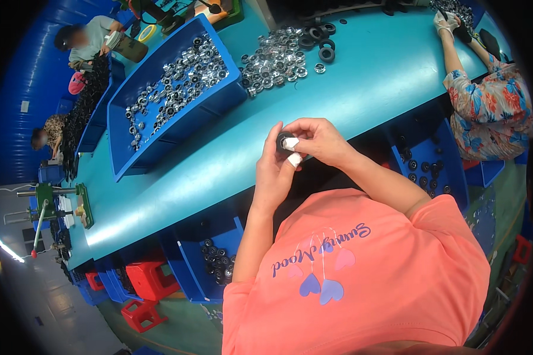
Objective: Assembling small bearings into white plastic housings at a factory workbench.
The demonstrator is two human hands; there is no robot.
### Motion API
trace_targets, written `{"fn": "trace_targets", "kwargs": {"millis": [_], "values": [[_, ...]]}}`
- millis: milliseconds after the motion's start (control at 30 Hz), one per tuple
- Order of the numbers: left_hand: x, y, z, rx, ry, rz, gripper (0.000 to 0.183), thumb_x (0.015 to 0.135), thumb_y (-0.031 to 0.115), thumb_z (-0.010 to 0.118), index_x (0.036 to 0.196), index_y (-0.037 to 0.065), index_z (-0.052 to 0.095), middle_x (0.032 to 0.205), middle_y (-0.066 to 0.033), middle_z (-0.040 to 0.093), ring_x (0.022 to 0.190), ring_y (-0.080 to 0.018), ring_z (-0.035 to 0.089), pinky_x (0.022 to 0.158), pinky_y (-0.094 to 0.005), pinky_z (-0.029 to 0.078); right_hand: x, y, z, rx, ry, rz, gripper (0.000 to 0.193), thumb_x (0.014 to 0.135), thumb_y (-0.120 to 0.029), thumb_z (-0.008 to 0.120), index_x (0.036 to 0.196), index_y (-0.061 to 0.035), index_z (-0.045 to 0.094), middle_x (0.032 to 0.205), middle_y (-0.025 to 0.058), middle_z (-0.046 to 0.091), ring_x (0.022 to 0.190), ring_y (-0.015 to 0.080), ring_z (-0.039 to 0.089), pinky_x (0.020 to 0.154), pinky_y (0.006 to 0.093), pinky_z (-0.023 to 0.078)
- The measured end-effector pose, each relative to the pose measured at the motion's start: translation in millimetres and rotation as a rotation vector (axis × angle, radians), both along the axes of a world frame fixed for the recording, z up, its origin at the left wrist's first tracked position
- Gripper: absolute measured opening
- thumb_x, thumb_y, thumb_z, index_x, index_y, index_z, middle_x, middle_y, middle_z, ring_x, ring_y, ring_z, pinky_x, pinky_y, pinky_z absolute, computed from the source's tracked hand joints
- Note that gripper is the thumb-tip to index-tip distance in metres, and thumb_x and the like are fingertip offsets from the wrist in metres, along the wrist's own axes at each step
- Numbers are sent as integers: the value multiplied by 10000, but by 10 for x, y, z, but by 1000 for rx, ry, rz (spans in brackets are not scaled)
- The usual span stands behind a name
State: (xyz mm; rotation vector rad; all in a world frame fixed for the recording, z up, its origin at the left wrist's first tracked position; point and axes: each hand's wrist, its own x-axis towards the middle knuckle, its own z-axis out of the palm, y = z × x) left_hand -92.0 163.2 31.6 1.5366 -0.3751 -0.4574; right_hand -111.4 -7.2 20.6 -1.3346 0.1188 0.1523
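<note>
Both hands meet over the near edge of the teal table, around a small black rubber tyre (pixel 282 139). My left hand (pixel 270 176) grips it from the left, fingers pointing up behind it. My right hand (pixel 323 141) holds it from the right, with fingers curled over its top. White wrapping covers both thumbs, which press at the tyre's near side. The hands hide much of the tyre, so I cannot tell whether a hub sits inside. Beyond them on the table lie a heap of shiny silver hubs (pixel 275 62) and several loose black tyres (pixel 326 54).
A long blue bin (pixel 177 112) holding silver hubs stands on the table (pixel 349 89) at left. Below the table are blue bins with black wheels (pixel 219 260) and red stools (pixel 151 281). A green hand press (pixel 53 204) stands far left. Co-workers sit at right and far left.
</note>
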Motion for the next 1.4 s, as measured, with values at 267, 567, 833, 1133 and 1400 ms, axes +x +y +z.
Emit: {"fn": "trace_targets", "kwargs": {"millis": [267,567,833,1133,1400], "values": [[6,-19,6,126,-175,65,580,910,-11,672,1457,49,491,1017,-71,703,801,-136,674,587,-236,550,52,-49,-22,220,34,3,283,907,-120,725,1156,15,715,990,70,727,854,109,686,732,249,567],[9,-115,-86,162,-301,193,520,879,5,722,1378,47,580,977,-59,706,769,-101,667,577,-230,538,88,-142,-77,187,7,46,320,897,-93,703,1194,24,695,1054,92,723,918,138,693,773,284,575],[104,-186,-90,-103,-46,148,529,874,12,742,1374,18,569,1043,-74,708,831,-137,698,574,-250,564,63,-249,-18,354,44,20,330,909,-109,722,1208,28,688,1057,111,727,910,149,709,767,275,586],[179,-157,-110,-212,133,71,548,859,47,787,1356,11,560,1071,-67,686,886,-147,695,594,-259,581,82,-304,-80,309,49,53,350,928,-145,727,1220,38,666,1056,102,723,873,133,698,761,263,582],[180,-137,-75,-206,109,24,389,980,94,643,1359,36,574,1099,-77,674,900,-150,688,686,-293,601,102,-266,-20,153,5,-5,367,903,-64,723,1246,5,610,1073,88,691,939,138,678,832,286,571]]}}
